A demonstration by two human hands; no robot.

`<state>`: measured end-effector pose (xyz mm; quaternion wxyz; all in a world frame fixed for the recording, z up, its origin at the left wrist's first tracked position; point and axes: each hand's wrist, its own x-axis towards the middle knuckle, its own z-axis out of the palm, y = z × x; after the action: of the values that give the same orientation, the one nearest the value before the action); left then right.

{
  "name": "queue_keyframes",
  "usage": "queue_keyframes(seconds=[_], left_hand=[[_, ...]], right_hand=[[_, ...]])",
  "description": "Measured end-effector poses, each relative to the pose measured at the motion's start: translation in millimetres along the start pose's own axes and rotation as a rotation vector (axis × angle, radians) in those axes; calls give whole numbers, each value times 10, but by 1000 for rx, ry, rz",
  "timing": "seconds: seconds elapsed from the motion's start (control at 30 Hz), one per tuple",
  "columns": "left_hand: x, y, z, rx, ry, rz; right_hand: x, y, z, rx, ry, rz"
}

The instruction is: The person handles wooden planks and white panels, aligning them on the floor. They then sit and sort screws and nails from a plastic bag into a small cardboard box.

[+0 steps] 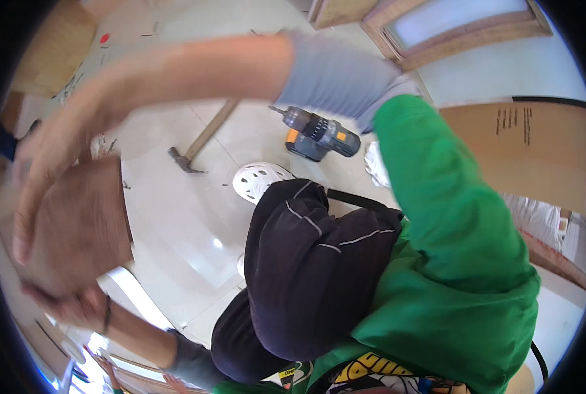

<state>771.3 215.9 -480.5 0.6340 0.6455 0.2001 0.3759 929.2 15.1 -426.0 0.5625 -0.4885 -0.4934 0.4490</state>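
Observation:
A brown, wood-grained board [86, 226] is raised at the far left, smeared by motion. My left hand [76, 307], with a dark band on the wrist, grips its lower edge; the fingertips are partly hidden. From the right, my right arm in a green sleeve with a grey cuff stretches across the upper view. My right hand [53, 148] is blurred at the board's upper left side, its visible fingers long and stretched downward. Whether it touches the board, I cannot tell.
On the tiled floor [168, 223] lie a hammer [204, 134] and a cordless drill [319, 134]. A white clog [260, 180] shows beside my dark-trousered knee. Cardboard [522, 154] stands at the right, a wooden frame [463, 39] at the top right.

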Motion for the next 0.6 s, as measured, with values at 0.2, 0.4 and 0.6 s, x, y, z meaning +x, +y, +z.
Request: queue_keyframes(seconds=[0.2, 0.4, 0.6], left_hand=[[-59, -110, 2509, -515, -618, -223], [-667, 68, 3369, -507, -745, -160], [-397, -458, 3293, -299, -713, -50]], right_hand=[[-1459, -464, -13, -345, 509, 48], [-3460, 81, -51, -483, 1331, 404], [-6735, 2218, 960, -575, 1833, 1686]])
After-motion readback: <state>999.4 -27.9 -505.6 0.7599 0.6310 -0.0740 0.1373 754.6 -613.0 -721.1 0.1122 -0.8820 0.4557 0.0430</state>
